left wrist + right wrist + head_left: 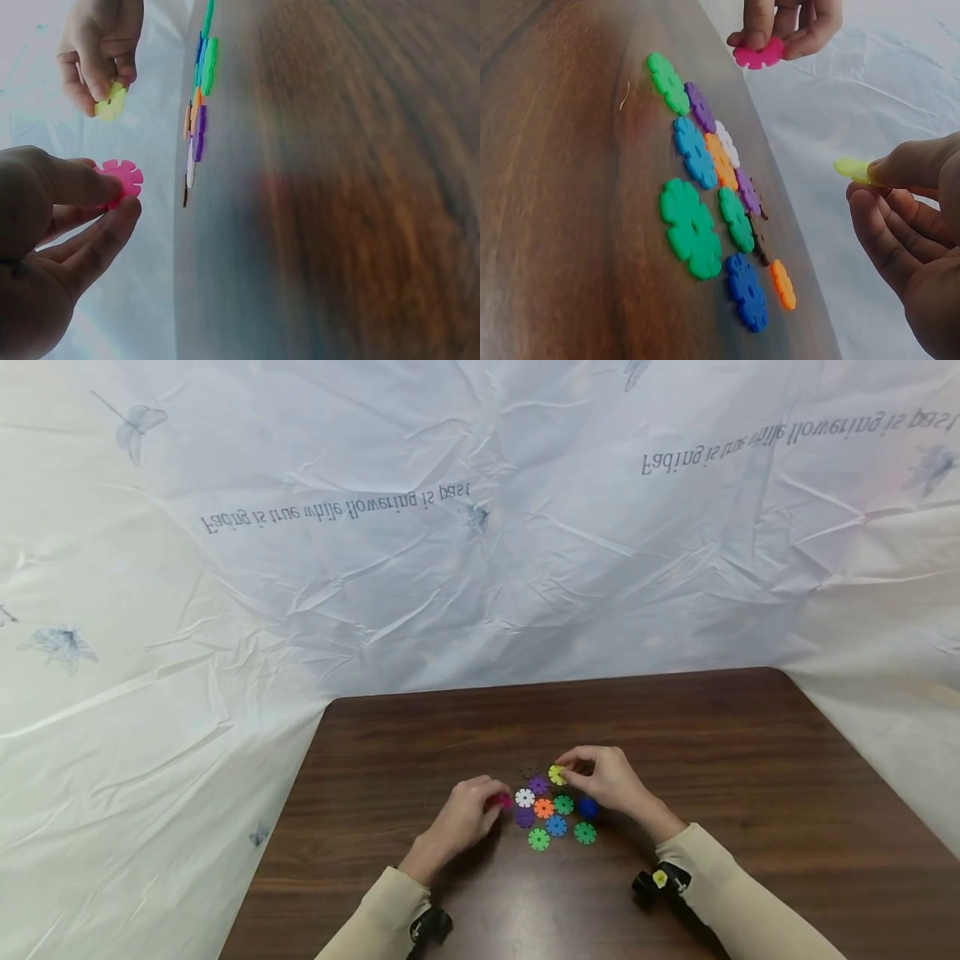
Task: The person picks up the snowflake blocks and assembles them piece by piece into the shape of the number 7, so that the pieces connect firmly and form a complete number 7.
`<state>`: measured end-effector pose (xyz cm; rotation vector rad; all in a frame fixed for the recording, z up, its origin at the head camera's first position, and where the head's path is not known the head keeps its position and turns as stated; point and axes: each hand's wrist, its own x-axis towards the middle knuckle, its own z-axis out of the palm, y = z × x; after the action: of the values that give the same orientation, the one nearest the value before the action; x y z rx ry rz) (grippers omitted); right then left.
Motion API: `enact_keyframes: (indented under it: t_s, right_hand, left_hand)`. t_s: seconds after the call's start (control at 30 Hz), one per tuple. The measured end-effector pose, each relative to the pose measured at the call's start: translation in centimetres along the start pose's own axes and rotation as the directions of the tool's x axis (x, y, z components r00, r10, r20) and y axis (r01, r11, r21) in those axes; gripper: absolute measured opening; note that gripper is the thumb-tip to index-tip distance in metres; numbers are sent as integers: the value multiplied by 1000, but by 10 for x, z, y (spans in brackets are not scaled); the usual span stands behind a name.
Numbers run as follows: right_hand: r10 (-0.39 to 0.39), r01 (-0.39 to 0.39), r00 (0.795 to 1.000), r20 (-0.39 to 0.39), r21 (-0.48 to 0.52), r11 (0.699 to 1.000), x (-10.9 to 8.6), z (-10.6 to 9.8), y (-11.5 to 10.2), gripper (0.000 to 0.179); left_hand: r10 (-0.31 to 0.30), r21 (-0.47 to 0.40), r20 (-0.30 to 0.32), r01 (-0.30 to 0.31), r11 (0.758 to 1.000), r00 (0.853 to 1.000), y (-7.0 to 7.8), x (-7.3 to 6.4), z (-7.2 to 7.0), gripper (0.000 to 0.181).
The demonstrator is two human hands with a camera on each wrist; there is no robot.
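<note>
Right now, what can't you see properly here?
Head: part of the pink disc, hidden by the left hand.
Head: outlines of the brown discs, lost against the dark table.
Left wrist: part of a green disc, cut off by the top edge.
Right wrist: part of the yellow disc, covered by the right hand.

discs (547, 811) on table (420, 739) | hands (461, 814) either side | sheet (480, 585) behind table

pink disc (129, 178), yellow disc (112, 105): smooth plastic | tabletop (525, 910): glossy woodgrain | backdrop (390, 585): crinkled, sheeny
</note>
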<state>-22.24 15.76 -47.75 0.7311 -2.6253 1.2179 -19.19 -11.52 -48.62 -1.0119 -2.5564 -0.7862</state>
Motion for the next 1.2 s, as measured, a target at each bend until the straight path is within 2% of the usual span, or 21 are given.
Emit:
enact_keyframes:
  t_s: [0.13,0.37,0.73,0.97,1.2]
  right_hand:
    - [-15,15,1000,-11,10,1000,1,0,-3,10]
    - [6,-7,1000,2,45,999,3,-1,-6,10]
    - [8,-8,1000,4,73,997,4,0,-10,12]
    - [-1,1,1000,6,90,996,6,1,-13,13]
    - [-3,3,1000,3,110,994,6,2,-15,13]
  left_hand:
    - [-7,3,-35,7,1000,999,1,1,1,16]
    - [-55,-46,-50,53,998,997,0,2,3,13]
    - [-72,-103,-79,63,993,994,-2,3,5,13]
    - [-57,-80,-111,48,996,992,-3,5,6,11]
    - [-75,-101,-113,63,993,991,-2,6,5,11]
